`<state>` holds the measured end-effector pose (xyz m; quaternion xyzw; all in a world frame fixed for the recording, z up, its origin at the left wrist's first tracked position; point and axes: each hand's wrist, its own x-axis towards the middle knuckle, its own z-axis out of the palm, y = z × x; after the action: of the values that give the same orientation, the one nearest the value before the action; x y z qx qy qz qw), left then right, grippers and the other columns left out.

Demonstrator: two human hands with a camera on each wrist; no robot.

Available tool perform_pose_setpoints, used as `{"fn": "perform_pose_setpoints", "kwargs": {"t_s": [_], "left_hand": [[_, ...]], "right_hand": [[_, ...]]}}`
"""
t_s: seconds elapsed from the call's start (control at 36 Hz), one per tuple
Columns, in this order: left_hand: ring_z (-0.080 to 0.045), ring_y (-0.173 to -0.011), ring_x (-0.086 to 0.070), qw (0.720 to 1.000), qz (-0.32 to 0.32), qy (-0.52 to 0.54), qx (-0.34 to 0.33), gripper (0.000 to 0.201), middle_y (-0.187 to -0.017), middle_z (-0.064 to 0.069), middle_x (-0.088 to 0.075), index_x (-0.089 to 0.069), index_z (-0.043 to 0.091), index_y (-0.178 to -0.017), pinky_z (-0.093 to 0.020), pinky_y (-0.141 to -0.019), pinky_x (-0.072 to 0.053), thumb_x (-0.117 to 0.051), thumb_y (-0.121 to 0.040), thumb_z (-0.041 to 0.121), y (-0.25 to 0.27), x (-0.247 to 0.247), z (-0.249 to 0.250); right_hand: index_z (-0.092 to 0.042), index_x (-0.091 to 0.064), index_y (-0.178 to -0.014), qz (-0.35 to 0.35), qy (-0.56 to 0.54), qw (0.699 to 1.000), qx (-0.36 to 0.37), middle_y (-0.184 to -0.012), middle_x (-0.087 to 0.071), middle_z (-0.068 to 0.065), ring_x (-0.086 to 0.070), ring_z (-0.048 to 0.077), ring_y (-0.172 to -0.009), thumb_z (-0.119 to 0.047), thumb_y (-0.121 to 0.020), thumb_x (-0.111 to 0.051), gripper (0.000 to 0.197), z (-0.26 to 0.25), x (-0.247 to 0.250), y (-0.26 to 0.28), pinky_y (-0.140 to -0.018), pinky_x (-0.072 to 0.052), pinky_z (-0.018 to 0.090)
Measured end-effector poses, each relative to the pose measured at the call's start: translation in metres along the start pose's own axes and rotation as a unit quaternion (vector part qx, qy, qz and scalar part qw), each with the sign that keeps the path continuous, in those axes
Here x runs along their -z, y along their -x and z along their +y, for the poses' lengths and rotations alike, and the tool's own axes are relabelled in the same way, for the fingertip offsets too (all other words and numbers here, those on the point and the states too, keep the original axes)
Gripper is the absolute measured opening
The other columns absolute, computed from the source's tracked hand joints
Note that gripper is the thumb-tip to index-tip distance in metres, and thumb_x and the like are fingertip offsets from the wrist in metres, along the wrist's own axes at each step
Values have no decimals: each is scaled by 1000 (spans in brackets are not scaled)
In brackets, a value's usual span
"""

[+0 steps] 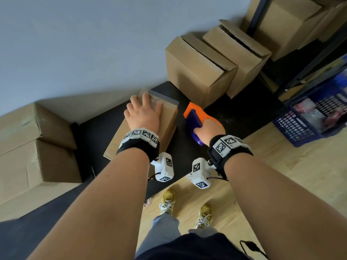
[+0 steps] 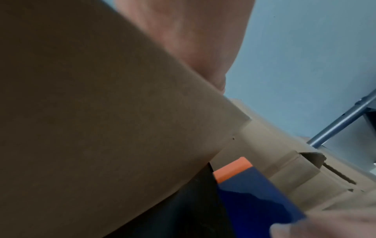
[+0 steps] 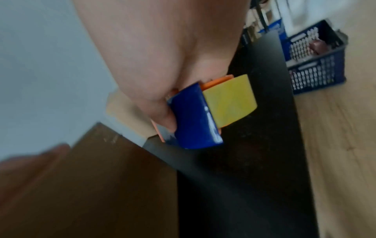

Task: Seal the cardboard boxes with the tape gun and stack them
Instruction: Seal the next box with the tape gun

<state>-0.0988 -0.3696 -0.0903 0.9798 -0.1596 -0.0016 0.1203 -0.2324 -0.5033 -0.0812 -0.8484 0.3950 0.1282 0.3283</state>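
Two hands are seen over a black table (image 1: 234,113). The left hand (image 1: 143,115) is laid flat on top of a small cardboard box (image 1: 169,124), with its fingers spread out straight near the far end. A strip of clear tape (image 1: 165,99) is seen along that far end of the box. The box is set on the table, in front of the person.

The tape gun (image 1: 195,119) is gripped by the right hand (image 1: 210,131), with the fingers wrapped round its handle. The tape gun is orange and blue, and a yellowish roll of tape (image 3: 230,103) is fitted in it. It is held just beside the right side of the box, above the table.

Two more cardboard boxes (image 1: 199,70) with loose flaps are stood at the far end of the table, by the wall. Two big boxes (image 1: 33,147) are stacked at the left. A blue basket (image 1: 311,119) is placed on the wooden floor (image 1: 281,175) at the right.
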Motion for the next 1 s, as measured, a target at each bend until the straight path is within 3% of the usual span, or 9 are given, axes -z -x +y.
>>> {"fn": "perform_pose_setpoints", "kwargs": {"t_s": [0.08, 0.17, 0.33, 0.47, 0.53, 0.64, 0.78, 0.89, 1.0], "left_hand": [[-33, -124, -37, 1000, 2, 3, -1, 59, -142, -11, -32, -29, 28, -143, -44, -106, -26, -31, -94, 61, -3, 0, -1], [-33, -123, -37, 1000, 3, 2, -2, 59, -141, -10, -33, -29, 28, -143, -44, -104, -27, -32, -94, 61, -4, -2, -1], [-32, -122, -38, 1000, 7, 5, -4, 59, -139, -10, -34, -32, 27, -142, -44, -103, -27, -35, -94, 61, -4, -2, -2], [-32, -121, -39, 1000, 7, 7, -5, 60, -138, -9, -36, -34, 26, -141, -43, -103, -28, -35, -93, 62, -5, -2, -3], [-31, -121, -39, 1000, 8, 8, -7, 59, -138, -9, -36, -35, 26, -141, -43, -102, -28, -35, -93, 61, -5, -2, -3], [-29, -121, -39, 999, 1, 39, -5, 48, -138, -8, -36, -37, 25, -140, -42, -103, -28, -31, -99, 50, -5, 1, -4], [-30, -118, -42, 998, -31, 51, 0, 40, -134, -9, -37, -37, 24, -139, -43, -100, -31, -32, -100, 31, -9, 14, -6], [-32, -115, -45, 997, -64, 33, 27, 41, -129, -12, -38, -36, 22, -136, -43, -93, -37, -40, -96, 31, -10, 28, -8], [-34, -113, -46, 994, -85, 38, 63, 38, -126, -13, -39, -41, 20, -130, -40, -80, -37, -42, -94, 33, -10, 40, -12]], "right_hand": [[-21, -56, -130, -3, 66, 998, -11, -97, -62, 8, -64, 30, -97, -23, -95, -57, 34, 2, -11, -10, -79, -48, 34], [-11, -56, -107, -22, 108, 993, -47, -84, -57, 3, -63, 27, -91, -30, -98, -57, 20, 3, -21, -17, -76, -46, 33], [-11, -65, -106, -26, 124, 988, -83, -80, -60, 4, -58, 22, -71, -28, -93, -66, 22, 7, -41, -34, -69, -44, 34], [-9, -57, -125, -61, 159, 981, -97, -90, -59, 7, -60, 27, -86, -34, -90, -72, 46, 1, -42, -40, -74, -46, 36], [-11, -54, -130, -84, 138, 981, -104, -100, -63, 7, -64, 30, -97, -38, -86, -75, 56, -3, -41, -41, -78, -46, 38], [-10, -63, -112, -28, 102, 990, -98, -77, -58, 3, -60, 25, -80, -40, -85, -74, 41, -7, -32, -36, -73, -46, 35], [-12, -62, -116, 83, -45, 993, -74, -116, -66, 10, -63, 32, -108, -29, -93, -61, 29, -18, -12, -30, -81, -46, 35], [-12, -67, -105, 95, -173, 980, 6, -107, -69, 7, -64, 27, -103, -27, -93, -64, 19, -42, 1, -25, -89, -50, 34], [-19, -63, -84, 87, -253, 962, 58, -83, -71, 6, -71, 28, -82, -22, -86, -71, 8, -70, 3, -22, -85, -58, 47]]}}
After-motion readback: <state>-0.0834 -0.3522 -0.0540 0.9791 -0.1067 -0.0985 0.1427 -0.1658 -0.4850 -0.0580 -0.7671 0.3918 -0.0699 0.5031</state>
